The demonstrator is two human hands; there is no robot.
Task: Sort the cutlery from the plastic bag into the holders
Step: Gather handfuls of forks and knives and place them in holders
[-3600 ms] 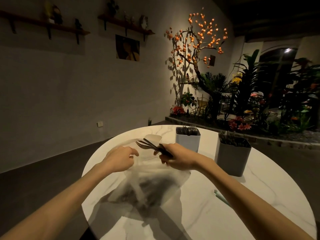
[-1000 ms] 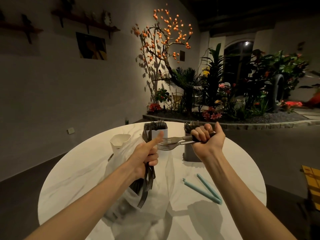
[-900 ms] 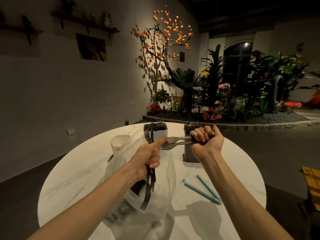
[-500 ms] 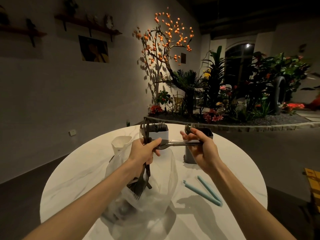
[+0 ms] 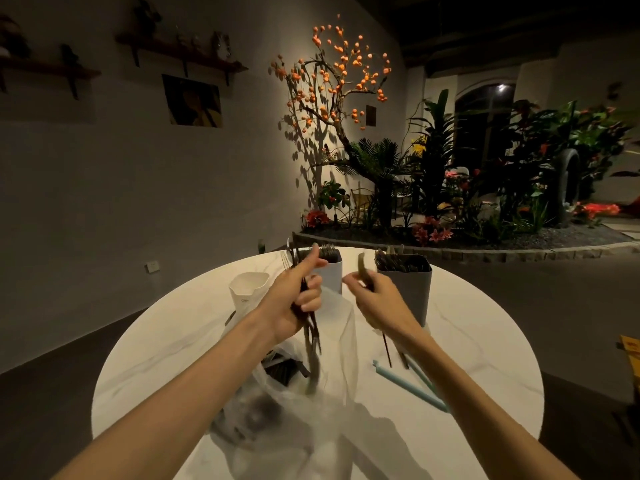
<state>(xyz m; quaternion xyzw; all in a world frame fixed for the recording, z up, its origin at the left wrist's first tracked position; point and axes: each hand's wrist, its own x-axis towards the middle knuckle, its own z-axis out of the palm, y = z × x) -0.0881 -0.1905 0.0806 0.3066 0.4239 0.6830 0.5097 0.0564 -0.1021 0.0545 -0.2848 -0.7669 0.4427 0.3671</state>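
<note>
Metal forks [image 5: 304,327], stiff and likely slippery, sit bunched in the left hand [image 5: 294,306], fingers clamped mid-handle. Right hand [image 5: 377,303] grips two more, best held by their handles

2 bare forearms — no sleeves, hands [image 5: 294,299] ungloved.

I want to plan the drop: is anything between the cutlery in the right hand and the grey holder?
Nothing visible. The right hand holds its cutlery just left of the grey holder, whose open top already holds pieces.

Round marble table [image 5: 485,341]: holders [image 5: 412,289], plastic bag [image 5: 294,410], straws [image 5: 408,386].
</note>
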